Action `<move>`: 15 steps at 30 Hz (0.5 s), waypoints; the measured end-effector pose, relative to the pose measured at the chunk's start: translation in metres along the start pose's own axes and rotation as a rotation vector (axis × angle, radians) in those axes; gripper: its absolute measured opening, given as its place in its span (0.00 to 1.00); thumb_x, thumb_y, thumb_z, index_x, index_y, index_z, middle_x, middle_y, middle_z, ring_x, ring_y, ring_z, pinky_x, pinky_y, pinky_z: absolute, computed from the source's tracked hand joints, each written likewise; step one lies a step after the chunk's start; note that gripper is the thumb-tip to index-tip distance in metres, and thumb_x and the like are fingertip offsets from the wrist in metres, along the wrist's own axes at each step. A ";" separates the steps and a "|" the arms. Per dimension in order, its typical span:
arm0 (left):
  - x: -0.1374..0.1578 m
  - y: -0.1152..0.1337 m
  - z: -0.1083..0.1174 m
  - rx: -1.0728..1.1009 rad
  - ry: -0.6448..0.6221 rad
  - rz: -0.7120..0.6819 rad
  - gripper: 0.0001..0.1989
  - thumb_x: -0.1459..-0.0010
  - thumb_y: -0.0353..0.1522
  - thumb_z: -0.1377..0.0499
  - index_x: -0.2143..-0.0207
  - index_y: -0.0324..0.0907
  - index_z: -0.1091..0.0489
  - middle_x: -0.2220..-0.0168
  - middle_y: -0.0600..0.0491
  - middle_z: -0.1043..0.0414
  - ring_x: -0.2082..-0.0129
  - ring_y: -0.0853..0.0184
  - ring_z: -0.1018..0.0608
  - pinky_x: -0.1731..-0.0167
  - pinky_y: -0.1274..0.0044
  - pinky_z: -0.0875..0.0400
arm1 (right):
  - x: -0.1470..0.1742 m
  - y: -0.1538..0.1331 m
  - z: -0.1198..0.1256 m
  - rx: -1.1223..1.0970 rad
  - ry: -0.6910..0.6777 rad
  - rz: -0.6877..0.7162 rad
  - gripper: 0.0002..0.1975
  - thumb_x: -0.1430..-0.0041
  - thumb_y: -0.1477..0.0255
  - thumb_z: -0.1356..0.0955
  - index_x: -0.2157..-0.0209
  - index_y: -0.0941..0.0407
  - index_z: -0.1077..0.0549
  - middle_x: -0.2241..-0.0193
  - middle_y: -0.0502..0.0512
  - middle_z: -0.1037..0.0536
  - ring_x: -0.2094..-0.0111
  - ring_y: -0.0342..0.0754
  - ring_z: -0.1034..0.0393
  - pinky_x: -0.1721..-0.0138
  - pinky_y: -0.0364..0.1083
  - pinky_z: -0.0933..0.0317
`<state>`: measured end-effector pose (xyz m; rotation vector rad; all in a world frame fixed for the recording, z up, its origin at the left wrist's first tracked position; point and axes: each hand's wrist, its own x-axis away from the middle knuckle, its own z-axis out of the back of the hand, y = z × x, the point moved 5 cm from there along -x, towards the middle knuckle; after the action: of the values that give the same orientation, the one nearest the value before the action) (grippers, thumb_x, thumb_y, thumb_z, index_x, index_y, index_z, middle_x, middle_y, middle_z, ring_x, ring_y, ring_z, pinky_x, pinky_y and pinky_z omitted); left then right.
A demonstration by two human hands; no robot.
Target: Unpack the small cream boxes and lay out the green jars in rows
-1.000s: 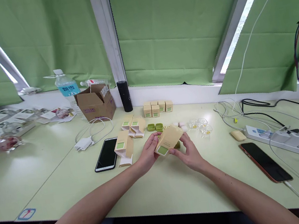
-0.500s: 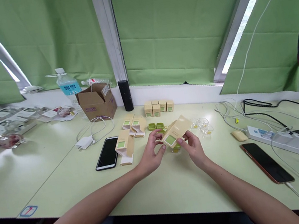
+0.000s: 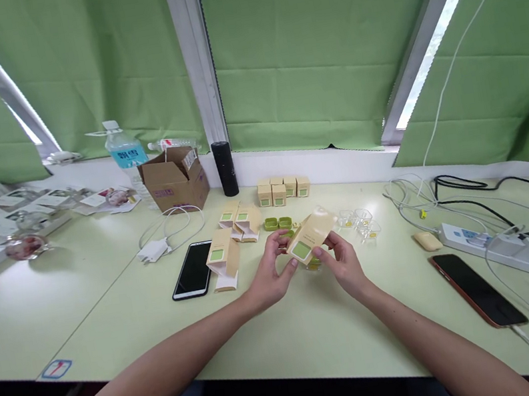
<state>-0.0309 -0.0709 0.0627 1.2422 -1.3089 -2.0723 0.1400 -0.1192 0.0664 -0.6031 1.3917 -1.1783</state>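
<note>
Between both hands is a small tan cardboard box [image 3: 312,233] with a green window, tilted above the table, one long flap standing up. My left hand [image 3: 272,269] closes on its left side, thumb at the lower corner. My right hand [image 3: 344,264] pinches its lower right side. Partly hidden behind the box, a clear and green piece [image 3: 313,264] rests on the table. Just beyond sit small green trays [image 3: 277,223]. Clear little cups [image 3: 362,221] lie to the right. Opened tan boxes [image 3: 223,253] lie to the left, and several closed tan boxes [image 3: 277,190] stand farther back.
A black-screened phone [image 3: 192,271] lies left of the opened boxes; another phone [image 3: 477,289] is at right by a white power strip [image 3: 506,249]. A charger [image 3: 154,251], brown carton [image 3: 175,182], black cylinder [image 3: 225,169] and water bottle [image 3: 125,150] stand or lie behind.
The box has tipped slightly in my hands, and my left fingers sit closer around it. The whole view has shifted a little; the things on the table look unmoved.
</note>
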 end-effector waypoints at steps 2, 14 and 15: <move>0.000 -0.001 0.000 0.025 -0.002 -0.006 0.24 0.33 0.39 0.42 0.40 0.48 0.46 0.48 0.46 0.35 0.44 0.58 0.30 0.41 0.63 0.36 | 0.000 0.001 0.000 0.003 -0.007 -0.002 0.19 0.39 0.54 0.29 0.53 0.52 0.26 0.58 0.56 0.20 0.56 0.54 0.27 0.52 0.52 0.34; -0.002 -0.010 -0.003 0.200 0.008 0.054 0.25 0.40 0.31 0.38 0.45 0.49 0.47 0.52 0.50 0.39 0.50 0.63 0.29 0.50 0.71 0.31 | 0.002 0.000 0.000 0.098 0.025 -0.006 0.21 0.44 0.53 0.27 0.55 0.51 0.26 0.58 0.56 0.20 0.56 0.55 0.29 0.52 0.53 0.36; -0.002 -0.009 -0.003 0.192 0.004 0.050 0.26 0.41 0.29 0.38 0.45 0.49 0.47 0.52 0.50 0.39 0.50 0.63 0.29 0.51 0.71 0.30 | 0.002 -0.001 0.000 0.078 0.026 -0.009 0.21 0.43 0.52 0.28 0.56 0.51 0.26 0.59 0.56 0.20 0.57 0.55 0.28 0.53 0.53 0.35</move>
<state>-0.0265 -0.0667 0.0548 1.2770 -1.5506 -1.9458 0.1391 -0.1210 0.0662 -0.5411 1.3593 -1.2460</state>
